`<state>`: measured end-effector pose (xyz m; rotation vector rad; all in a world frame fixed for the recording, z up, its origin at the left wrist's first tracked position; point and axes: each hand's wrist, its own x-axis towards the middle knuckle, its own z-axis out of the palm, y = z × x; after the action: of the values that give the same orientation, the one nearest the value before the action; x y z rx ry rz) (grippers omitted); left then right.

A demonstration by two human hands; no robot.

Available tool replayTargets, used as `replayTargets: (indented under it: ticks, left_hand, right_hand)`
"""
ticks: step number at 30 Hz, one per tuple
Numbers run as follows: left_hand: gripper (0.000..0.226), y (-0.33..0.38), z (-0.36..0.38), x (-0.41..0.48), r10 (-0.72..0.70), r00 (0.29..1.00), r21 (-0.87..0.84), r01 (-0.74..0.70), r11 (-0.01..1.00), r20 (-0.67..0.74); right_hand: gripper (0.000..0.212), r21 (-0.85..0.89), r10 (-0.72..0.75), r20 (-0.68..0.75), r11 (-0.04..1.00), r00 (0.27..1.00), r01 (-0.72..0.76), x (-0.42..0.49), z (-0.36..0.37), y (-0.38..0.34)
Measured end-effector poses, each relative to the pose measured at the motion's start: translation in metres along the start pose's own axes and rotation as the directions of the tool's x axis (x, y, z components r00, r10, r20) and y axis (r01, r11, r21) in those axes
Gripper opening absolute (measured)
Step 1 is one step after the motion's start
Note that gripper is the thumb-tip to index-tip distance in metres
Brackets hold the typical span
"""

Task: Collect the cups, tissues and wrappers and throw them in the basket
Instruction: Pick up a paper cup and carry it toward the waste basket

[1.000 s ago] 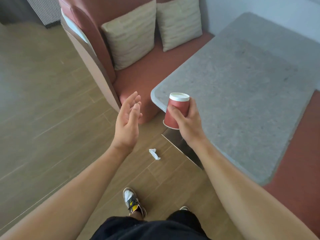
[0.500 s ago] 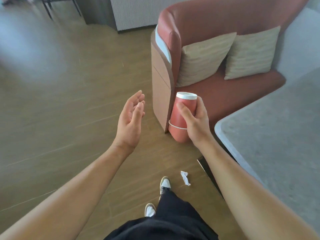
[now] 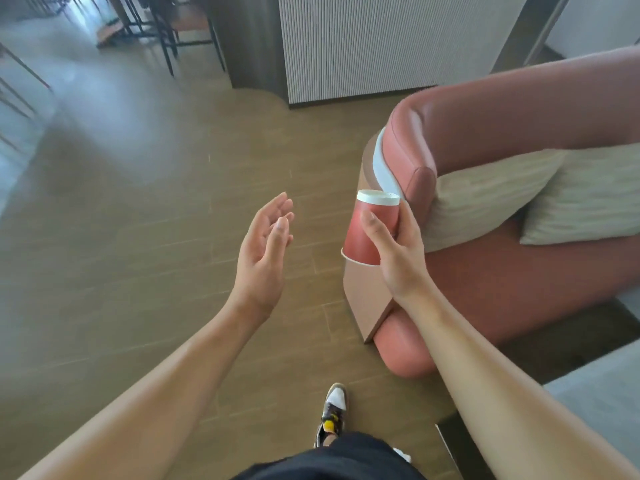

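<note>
Cup carry, one-handed. Right grip (image 3: 398,258) was curled round a red paper cup (image 3: 360,233), thumb across the near wall and fingers behind it. The cup was upside down, white base up and rolled rim below. Left grip (image 3: 263,258) was wide and empty, palm turned inward, well apart to the left of the cup. The cup hung in the air, off any desk, with the end of a terracotta sofa (image 3: 519,133) behind the right grip and ribbed beige cushions (image 3: 485,195) to its right. Plank floor (image 3: 138,237) lay below both grips. No basket was in view.

Risks, as judged:
- Inverted cup: any dregs left inside would run out onto the floor or the sofa.
- Thin paper wall: a harder squeeze would probably buckle it and let it slip.
- Sofa end looked close behind the right grip; a swing to the right could clip the cup.
- Small white scrap (image 3: 401,455), perhaps a tissue, lay low beneath the right forearm, half hidden by dark clothing. It could easily be missed or trodden on.
</note>
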<state>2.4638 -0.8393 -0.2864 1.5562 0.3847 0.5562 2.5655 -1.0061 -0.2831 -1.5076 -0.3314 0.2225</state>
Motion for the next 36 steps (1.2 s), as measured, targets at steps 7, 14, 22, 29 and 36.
replayTargets:
  ticks: [7,14,22,29,36]
  left_hand:
    - [0.044,-0.01,0.019,0.132,0.004,1.0,-0.029,-0.004,1.0,-0.002]
    - [0.042,-0.032,0.021,0.266,-0.003,1.0,-0.051,0.004,0.999,0.02]
    - [0.041,-0.059,-0.004,0.44,-0.024,0.98,-0.055,0.036,0.998,0.196]
    - [0.044,-0.061,-0.013,0.574,0.0,0.952,-0.054,0.018,0.998,0.307]
    - [0.041,-0.078,0.014,0.696,0.011,0.933,-0.078,0.018,0.997,0.361]
  right_hand:
    - [0.024,0.006,0.049,0.026,0.999,0.998,-0.049,0.135,0.019,0.009]
    - [0.043,-0.027,0.031,-0.042,0.999,0.999,-0.032,0.249,0.047,0.022]
    - [0.028,-0.057,0.02,-0.16,0.998,0.987,-0.029,0.403,0.116,0.04]
    - [0.032,-0.057,-0.008,-0.255,0.998,0.967,-0.007,0.517,0.16,0.04]
    - [0.037,-0.054,-0.018,-0.341,0.999,0.94,-0.001,0.626,0.165,0.056]
